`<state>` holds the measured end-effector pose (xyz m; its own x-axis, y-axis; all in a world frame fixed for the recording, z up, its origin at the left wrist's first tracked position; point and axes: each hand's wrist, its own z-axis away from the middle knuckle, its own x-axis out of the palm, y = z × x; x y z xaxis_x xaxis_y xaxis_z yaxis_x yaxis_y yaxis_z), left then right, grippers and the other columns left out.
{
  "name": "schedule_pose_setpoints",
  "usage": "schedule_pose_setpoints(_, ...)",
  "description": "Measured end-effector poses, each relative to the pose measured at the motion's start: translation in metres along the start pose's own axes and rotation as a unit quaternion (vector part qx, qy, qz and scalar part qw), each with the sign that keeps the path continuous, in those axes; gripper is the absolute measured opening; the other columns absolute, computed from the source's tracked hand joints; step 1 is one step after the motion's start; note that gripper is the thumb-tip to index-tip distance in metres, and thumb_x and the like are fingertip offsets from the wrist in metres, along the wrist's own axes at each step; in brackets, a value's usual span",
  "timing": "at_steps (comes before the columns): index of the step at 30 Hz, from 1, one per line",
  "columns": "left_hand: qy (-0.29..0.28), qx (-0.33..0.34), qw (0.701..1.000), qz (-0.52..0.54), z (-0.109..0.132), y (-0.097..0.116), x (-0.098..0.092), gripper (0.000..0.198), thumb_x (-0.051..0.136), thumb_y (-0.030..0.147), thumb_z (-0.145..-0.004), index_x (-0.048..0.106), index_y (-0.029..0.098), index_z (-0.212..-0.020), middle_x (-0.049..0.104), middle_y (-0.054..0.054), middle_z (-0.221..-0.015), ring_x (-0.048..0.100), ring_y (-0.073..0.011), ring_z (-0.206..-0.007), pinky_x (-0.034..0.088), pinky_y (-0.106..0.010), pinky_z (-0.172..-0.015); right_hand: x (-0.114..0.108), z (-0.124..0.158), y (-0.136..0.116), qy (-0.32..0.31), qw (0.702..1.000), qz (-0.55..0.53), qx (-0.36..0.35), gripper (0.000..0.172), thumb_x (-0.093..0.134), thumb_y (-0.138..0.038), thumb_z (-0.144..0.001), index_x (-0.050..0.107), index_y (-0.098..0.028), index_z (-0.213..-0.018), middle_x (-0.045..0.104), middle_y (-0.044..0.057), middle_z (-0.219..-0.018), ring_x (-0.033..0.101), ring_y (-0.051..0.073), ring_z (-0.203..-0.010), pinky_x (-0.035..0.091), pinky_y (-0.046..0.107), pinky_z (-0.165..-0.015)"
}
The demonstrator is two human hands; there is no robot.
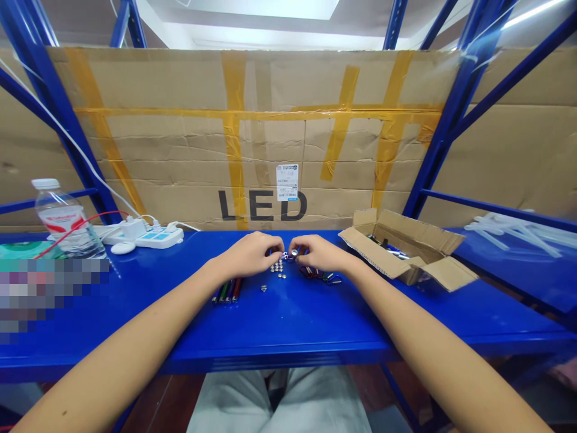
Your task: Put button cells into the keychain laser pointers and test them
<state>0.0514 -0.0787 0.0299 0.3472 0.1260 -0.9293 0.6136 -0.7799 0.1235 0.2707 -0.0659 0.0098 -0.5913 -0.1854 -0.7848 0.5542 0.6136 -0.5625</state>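
My left hand [255, 255] pinches a small shiny metal part [285, 256] with a purplish tint, its kind too small to tell. Facing it, my right hand [320, 254] holds a small round metal cap [294, 253] between thumb and fingers. The two parts are very close; whether they touch I cannot tell. Just below lie several small silver round pieces [278, 268], with another silver piece [264, 288] nearer me. Several coloured metal tubes [228, 291] lie side by side below my left hand. Several coloured carabiners [327, 276] lie under and beside my right hand.
An open cardboard box [406, 249] with metal pieces inside stands at the right. To the left are a power strip [157, 236] with plugs and a water bottle [67, 219]. A large cardboard panel [180, 150] and blue rack posts rise behind the blue table [306, 328].
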Motion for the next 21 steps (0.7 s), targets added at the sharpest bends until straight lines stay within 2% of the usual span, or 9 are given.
schedule_pose_setpoints(4,-0.116,0.008,0.993,-0.013,0.003,0.001,-0.003,0.016,0.053,0.021,-0.085,0.069,0.021,-0.086,0.072,-0.001,-0.082,0.063,-0.0154,-0.072,0.041,-0.025,-0.065,0.000,0.001,-0.001,0.003,0.999,0.034,-0.011,0.029,0.048,-0.001,-0.067,0.064,-0.017,-0.084,0.066,0.002,-0.086,0.059,0.014,-0.077,0.043,0.024,-0.071)
schedule_pose_setpoints(8,-0.171,0.006,0.985,-0.035,0.003,0.005,0.005,0.019,0.056,0.023,-0.084,0.071,0.024,-0.095,0.073,-0.003,-0.088,0.065,-0.0178,-0.077,0.042,-0.027,-0.068,0.001,0.000,0.001,0.000,0.999,0.048,-0.015,0.030,0.047,0.000,-0.066,0.065,-0.017,-0.084,0.067,0.002,-0.087,0.059,0.014,-0.077,0.043,0.024,-0.070)
schedule_pose_setpoints(12,-0.181,0.006,0.982,-0.056,0.002,0.004,0.012,0.025,0.054,0.019,-0.083,0.070,0.025,-0.102,0.073,-0.004,-0.093,0.065,-0.0203,-0.086,0.043,-0.028,-0.072,0.002,0.000,0.004,-0.006,0.999,0.044,-0.009,0.029,0.048,-0.001,-0.067,0.064,-0.017,-0.085,0.066,0.002,-0.084,0.059,0.014,-0.075,0.042,0.023,-0.067)
schedule_pose_setpoints(18,-0.183,0.004,0.981,-0.061,0.002,0.003,0.011,0.017,0.053,0.018,-0.083,0.068,0.023,-0.090,0.070,-0.003,-0.084,0.062,-0.0180,-0.076,0.041,-0.027,-0.066,0.001,0.001,0.000,-0.014,0.999,0.043,0.010,0.026,0.050,-0.003,-0.068,0.064,-0.017,-0.085,0.065,0.001,-0.081,0.058,0.013,-0.071,0.041,0.022,-0.064)
schedule_pose_setpoints(21,-0.180,-0.001,0.981,-0.069,0.002,0.003,0.011,0.016,0.054,0.018,-0.083,0.066,0.023,-0.092,0.069,-0.003,-0.086,0.062,-0.0186,-0.077,0.041,-0.027,-0.065,0.000,0.002,-0.002,-0.018,0.999,0.042,0.019,0.026,0.050,-0.003,-0.069,0.063,-0.017,-0.086,0.065,0.000,-0.079,0.057,0.013,-0.070,0.040,0.022,-0.063)
